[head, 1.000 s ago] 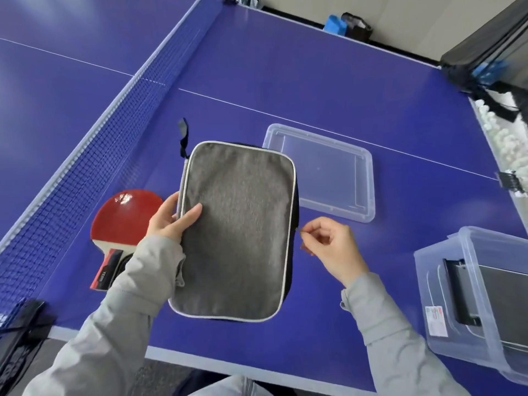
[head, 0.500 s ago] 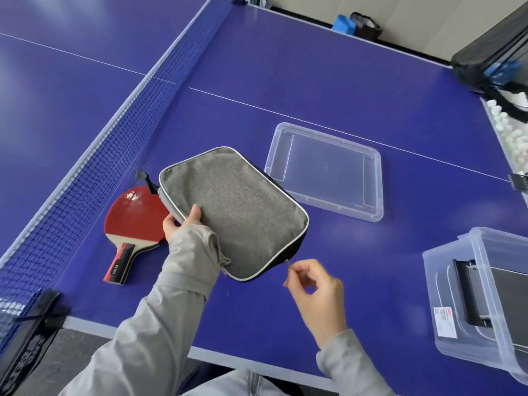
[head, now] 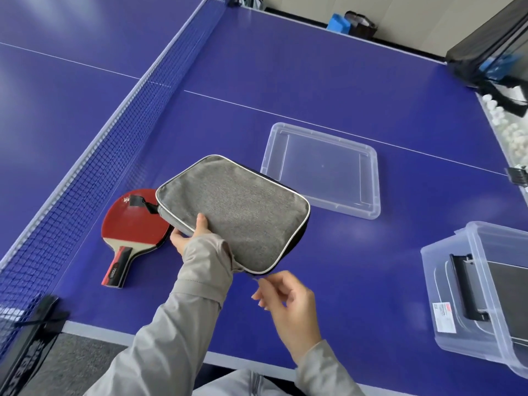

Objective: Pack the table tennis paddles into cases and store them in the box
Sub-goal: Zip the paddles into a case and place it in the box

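A grey zip case (head: 237, 207) with white piping is lifted and tilted over the blue table. My left hand (head: 190, 235) grips its near left edge, thumb on top. My right hand (head: 288, 304) is at the case's near corner, fingertips pinching the small zipper pull there. A red paddle (head: 131, 221) lies flat on the table to the left, partly under the case's black strap. At the right edge stands the clear plastic box (head: 437, 270) with a dark case (head: 503, 292) lying inside it.
The box's clear lid (head: 323, 170) lies upturned on the table behind the case. The net (head: 85, 172) runs along the left. White balls (head: 511, 130) fill a tray at the far right. The table's near edge is just below my arms.
The case has turned from lying lengthwise to lying slanted, its strap end swinging left over the paddle. My right hand has followed the zipper round from the right side to the near corner.
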Tool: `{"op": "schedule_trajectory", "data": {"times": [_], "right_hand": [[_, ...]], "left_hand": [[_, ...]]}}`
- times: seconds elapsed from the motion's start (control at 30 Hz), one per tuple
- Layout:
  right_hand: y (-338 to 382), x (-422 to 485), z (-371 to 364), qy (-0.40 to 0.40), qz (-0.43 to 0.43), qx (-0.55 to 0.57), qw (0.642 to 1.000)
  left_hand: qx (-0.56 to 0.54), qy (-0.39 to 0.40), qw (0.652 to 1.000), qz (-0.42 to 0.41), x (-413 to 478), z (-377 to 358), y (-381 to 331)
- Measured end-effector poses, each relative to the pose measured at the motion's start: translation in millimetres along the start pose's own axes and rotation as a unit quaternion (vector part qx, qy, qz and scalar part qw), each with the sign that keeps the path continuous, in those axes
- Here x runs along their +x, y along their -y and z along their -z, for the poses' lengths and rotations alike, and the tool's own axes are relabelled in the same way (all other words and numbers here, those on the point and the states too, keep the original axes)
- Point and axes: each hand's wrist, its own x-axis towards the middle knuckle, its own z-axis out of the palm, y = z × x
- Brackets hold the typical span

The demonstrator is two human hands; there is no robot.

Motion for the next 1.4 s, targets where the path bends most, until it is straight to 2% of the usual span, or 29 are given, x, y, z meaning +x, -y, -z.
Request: {"op": "schedule_trajectory", "data": {"times": [0.1,0.17,0.2,0.3,0.4,0.5,0.6,0.63,0.7,0.73,0.8,0.87,0.93,1.1,1.2,1.33,1.4], "right_hand": [[-5.2,10.8,30.7,-0.093,-0.029,0.054,0.994],[-5.2,23.8,54.0,-0.153,-0.047,0.106,0.981],[-3.9,30.3,64.6,-0.157,-0.062,0.132,0.977],[5.6,42.1,84.6,-0.076,-0.122,0.195,0.97],[17.5,39.4,90.1,0.031,-0.168,0.159,0.972],[22.8,29.5,89.6,0.041,-0.218,0.127,0.967],[16.7,24.1,84.7,0.016,-0.145,0.16,0.976],[14.3,23.5,81.2,-0.002,-0.113,0.148,0.983],[9.6,21.6,72.9,-0.029,-0.069,0.074,0.994],[7.2,20.6,68.2,-0.04,-0.058,0.039,0.997],[3.1,17.4,59.8,-0.057,-0.055,0.0,0.997],[2.4,13.2,52.3,-0.059,-0.053,-0.019,0.997],[1.3,11.1,46.4,-0.053,-0.04,-0.031,0.997],[-0.6,12.6,45.6,0.006,-0.036,-0.076,0.996],[-5.3,15.2,52.7,0.005,-0.056,-0.114,0.992],[-15.4,20.3,76.1,-0.034,-0.09,-0.134,0.986],[-23.0,22.6,91.7,-0.045,-0.118,-0.114,0.985]], "left_hand": [[0.056,0.064,0.996,-0.006,11.9,10.5,2.2],[0.091,0.139,0.986,-0.011,18.0,17.7,7.9],[0.097,0.182,0.978,-0.015,18.7,20.8,11.6],[0.116,0.289,0.95,-0.02,12.6,27.1,23.5],[0.135,0.349,0.927,-0.003,5.4,26.0,33.1],[0.155,0.344,0.926,-0.004,-3.5,19.3,38.7],[0.216,0.3,0.927,-0.058,-16.9,12.4,45.5],[0.27,0.289,0.914,-0.095,-22.8,10.9,47.5],[0.368,0.306,0.862,-0.166,-41.2,7.5,51.7],[0.38,0.339,0.842,-0.179,-52.8,5.7,54.6],[0.358,0.411,0.824,-0.156,-77.4,4.3,62.0],[0.315,0.443,0.829,-0.133,-94.4,5.6,68.3],[0.294,0.44,0.838,-0.134,-98.5,7.7,71.6],[0.306,0.417,0.842,-0.152,-82.4,17.2,64.8],[0.307,0.413,0.848,-0.126,-59.0,28.6,56.3],[0.327,0.328,0.873,-0.151,-5.0,51.8,40.2],[0.348,0.293,0.881,-0.132,23.6,65.2,37.3]]}}
